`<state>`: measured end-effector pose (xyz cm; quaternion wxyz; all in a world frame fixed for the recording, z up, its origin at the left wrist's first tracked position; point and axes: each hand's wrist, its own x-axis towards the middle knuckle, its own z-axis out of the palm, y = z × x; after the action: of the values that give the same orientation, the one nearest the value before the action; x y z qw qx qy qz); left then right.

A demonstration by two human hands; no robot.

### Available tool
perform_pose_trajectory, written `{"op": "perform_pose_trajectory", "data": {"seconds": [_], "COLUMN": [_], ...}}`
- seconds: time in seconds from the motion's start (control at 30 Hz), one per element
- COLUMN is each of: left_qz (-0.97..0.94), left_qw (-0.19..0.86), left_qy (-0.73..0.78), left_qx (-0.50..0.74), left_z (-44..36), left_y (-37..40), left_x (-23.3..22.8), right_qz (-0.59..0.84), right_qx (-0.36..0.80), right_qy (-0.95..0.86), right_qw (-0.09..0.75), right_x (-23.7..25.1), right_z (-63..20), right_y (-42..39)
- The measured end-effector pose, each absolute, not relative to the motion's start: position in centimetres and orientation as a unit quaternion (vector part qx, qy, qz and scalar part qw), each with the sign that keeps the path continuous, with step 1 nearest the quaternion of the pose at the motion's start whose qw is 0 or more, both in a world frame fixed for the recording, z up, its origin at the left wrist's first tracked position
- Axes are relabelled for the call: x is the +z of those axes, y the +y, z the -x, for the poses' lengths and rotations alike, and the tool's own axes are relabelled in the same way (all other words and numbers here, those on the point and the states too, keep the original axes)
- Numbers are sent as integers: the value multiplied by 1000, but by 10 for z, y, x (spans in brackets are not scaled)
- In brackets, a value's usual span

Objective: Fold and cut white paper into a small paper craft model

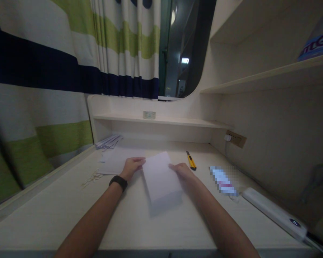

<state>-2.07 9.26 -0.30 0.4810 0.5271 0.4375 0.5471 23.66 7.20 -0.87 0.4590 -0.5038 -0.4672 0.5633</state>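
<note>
Between my two hands is a white sheet of paper (161,179), tilted and lifted a little off the desk, with its shadow below the near edge. My left hand (132,167), with a black band on the wrist, pinches its left edge near the far corner. On the opposite edge, my right hand (183,170) grips the paper between thumb and fingers. More white paper (115,161) lies flat just left of my left hand. A yellow utility knife (191,161) rests on the desk beyond my right hand.
Folded papers (109,141) are piled at the back left, with pale strings (93,177) nearby. A tape roll (149,115) sits on the low shelf (177,123). On the right are a phone (223,181), a white lamp-like bar (274,211) and a wall socket (235,139).
</note>
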Motion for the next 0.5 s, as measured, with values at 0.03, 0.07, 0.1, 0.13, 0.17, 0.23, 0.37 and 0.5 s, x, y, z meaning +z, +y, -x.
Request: {"op": "perform_pose_trajectory", "data": {"seconds": [0.03,0.07,0.1,0.13,0.17,0.23,0.37,0.5], "left_qz": [-525,-522,-520,-516,-512,-503,-481,-475], "left_qw": [481,481,483,485,488,492,504,514], "left_qy": [438,440,442,443,443,440,432,427], "left_qx": [549,549,549,550,551,558,572,572], "left_z": [21,22,22,22,22,22,22,22], "left_y": [93,93,94,94,94,94,93,93], "left_x": [-3,-3,-3,-3,-3,-3,-2,-1], "right_qz": [508,511,512,510,507,501,499,507], "right_qx": [564,563,561,558,557,562,566,558], "right_qy": [-468,-467,-465,-463,-461,-463,-475,-468], "right_qw": [452,451,455,463,470,468,452,460], "right_x": [-8,-8,-8,-7,-7,-6,-4,-3], "right_z": [-237,-237,-236,-236,-236,-236,-238,-238], "right_y": [72,71,71,70,70,69,69,69]}}
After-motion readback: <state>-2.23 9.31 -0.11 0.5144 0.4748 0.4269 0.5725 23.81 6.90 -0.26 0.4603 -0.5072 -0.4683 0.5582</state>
